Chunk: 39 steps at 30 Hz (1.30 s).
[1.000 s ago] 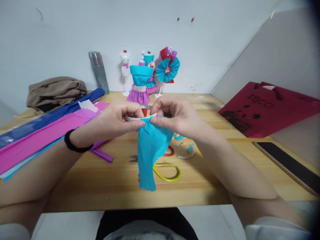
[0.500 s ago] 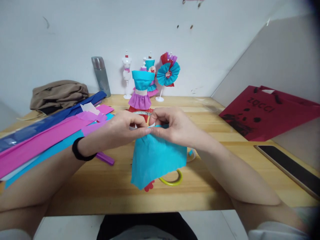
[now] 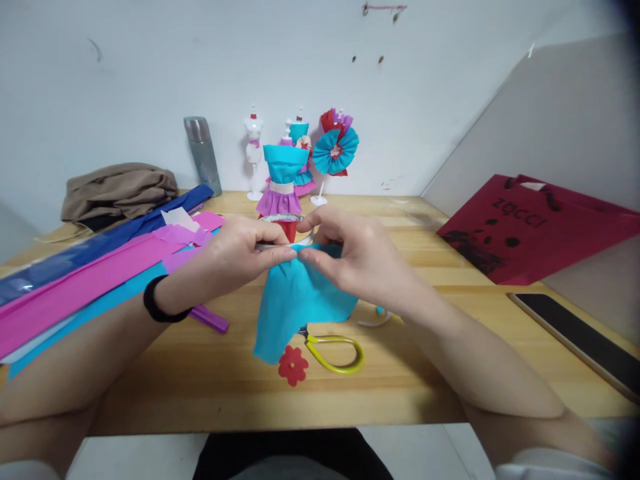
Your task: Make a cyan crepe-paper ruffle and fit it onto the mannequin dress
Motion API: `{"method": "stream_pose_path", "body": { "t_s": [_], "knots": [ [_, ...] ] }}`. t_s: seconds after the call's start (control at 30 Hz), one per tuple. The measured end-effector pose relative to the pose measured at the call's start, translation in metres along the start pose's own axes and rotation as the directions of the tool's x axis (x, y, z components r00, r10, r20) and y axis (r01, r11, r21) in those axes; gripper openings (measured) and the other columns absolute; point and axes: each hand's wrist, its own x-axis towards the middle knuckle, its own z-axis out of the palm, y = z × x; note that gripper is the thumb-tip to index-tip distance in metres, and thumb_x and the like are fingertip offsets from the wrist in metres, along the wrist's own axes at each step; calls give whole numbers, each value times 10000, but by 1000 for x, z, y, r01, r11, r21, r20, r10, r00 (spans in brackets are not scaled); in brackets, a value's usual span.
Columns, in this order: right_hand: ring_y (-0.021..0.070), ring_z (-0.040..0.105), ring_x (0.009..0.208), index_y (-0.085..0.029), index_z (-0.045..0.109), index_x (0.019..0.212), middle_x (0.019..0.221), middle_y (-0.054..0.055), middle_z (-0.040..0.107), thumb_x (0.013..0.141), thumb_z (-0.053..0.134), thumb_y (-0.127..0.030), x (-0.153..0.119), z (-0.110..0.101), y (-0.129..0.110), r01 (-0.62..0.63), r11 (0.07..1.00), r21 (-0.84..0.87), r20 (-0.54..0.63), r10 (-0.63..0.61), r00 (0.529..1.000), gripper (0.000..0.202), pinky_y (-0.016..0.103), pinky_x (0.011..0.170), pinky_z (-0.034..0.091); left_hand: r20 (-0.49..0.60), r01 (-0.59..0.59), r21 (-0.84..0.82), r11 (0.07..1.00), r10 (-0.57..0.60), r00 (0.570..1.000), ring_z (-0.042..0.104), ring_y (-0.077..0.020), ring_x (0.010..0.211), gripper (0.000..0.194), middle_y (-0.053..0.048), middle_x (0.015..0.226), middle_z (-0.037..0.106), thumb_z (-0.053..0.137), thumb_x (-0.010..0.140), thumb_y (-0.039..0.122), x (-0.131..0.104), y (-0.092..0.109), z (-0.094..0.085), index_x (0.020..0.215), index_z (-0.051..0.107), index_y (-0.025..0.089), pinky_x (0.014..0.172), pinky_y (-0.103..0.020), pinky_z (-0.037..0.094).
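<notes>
A piece of turquoise crepe paper (image 3: 295,300) hangs over the wooden table (image 3: 430,347), gathered at its top edge. My left hand (image 3: 237,257) and my right hand (image 3: 355,257) pinch that top edge between thumb and fingers, fingertips nearly touching. A white strip (image 3: 280,244) runs along the pinched edge under my left fingers. Below the paper lie yellow-handled scissors (image 3: 335,350) and a small red paper flower (image 3: 293,365). A black band circles my left wrist.
Long pink, blue and turquoise crepe sheets (image 3: 85,280) lie at the left. At the back stand small mannequins in paper dresses (image 3: 283,180), a paper fan flower (image 3: 336,150), a grey flask (image 3: 203,155) and brown cloth (image 3: 117,190). A red bag (image 3: 530,227) and a phone (image 3: 575,333) are right.
The turquoise paper has been drawn together again at the top and hangs narrower than half a second ago. The red flower and the scissors now show beneath it.
</notes>
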Motion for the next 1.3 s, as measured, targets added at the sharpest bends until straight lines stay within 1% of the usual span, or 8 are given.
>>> {"method": "stream_pose_path", "body": {
  "t_s": [0.13,0.3,0.43,0.6,0.7,0.87,1.07,1.3],
  "knots": [
    [171,518,603,-190,617,952,664,1,602,806,604,-183,0,3,-2,-14,996,-91,-9,13,1000,147,309,597,331,-31,-30,100,995,34,999,410,-74,488,298,49,500,504,612,877,302,-2,-1,2,618,624,154,476,-208,299],
    [196,574,644,-217,612,963,679,7,613,807,614,-191,-1,3,-5,-19,998,-59,-11,19,1000,158,321,615,368,-28,-56,116,992,59,998,441,-76,488,280,46,514,545,609,896,290,-3,5,-2,652,641,157,482,-211,309],
    [211,592,647,-216,629,979,686,20,626,802,634,-184,-3,4,-5,-22,999,-50,-1,22,1000,180,338,624,395,-29,-69,215,974,77,997,408,-77,484,299,46,501,512,598,907,254,-6,11,-2,623,600,160,485,-221,284],
    [222,573,626,-224,655,987,641,13,603,818,630,-218,-4,10,-1,-13,991,-130,-26,9,1000,171,339,601,384,-4,-62,406,912,69,998,435,-98,517,335,16,551,551,567,925,268,-9,16,3,611,581,151,506,-246,261],
    [206,555,601,-228,651,1022,637,5,595,825,625,-240,-4,12,-1,-24,989,-148,-35,19,999,199,326,586,376,-14,-34,426,904,44,999,431,-98,513,359,21,549,538,546,939,281,-10,18,3,605,572,151,509,-249,259],
    [175,554,599,-202,608,979,662,-6,611,815,643,-277,-4,3,-5,-36,993,-116,-63,28,998,184,296,571,359,-74,-44,280,959,68,995,381,-74,481,337,56,491,468,585,916,241,-9,18,-4,591,576,152,505,-233,278],
    [169,570,654,-206,568,821,732,7,638,794,669,-292,-6,-8,-8,-22,997,-76,-109,14,994,135,297,604,386,-79,-1,62,998,6,997,495,-84,553,285,27,583,605,628,883,320,-3,9,-7,655,660,154,512,-208,337],
    [190,569,674,-215,552,731,700,19,622,782,674,-252,-3,-12,-8,-63,997,-35,-27,62,998,138,312,609,389,156,185,-259,948,-148,977,444,-76,511,309,36,543,508,580,854,355,3,17,-11,621,609,153,457,-184,319]
  ]
}}
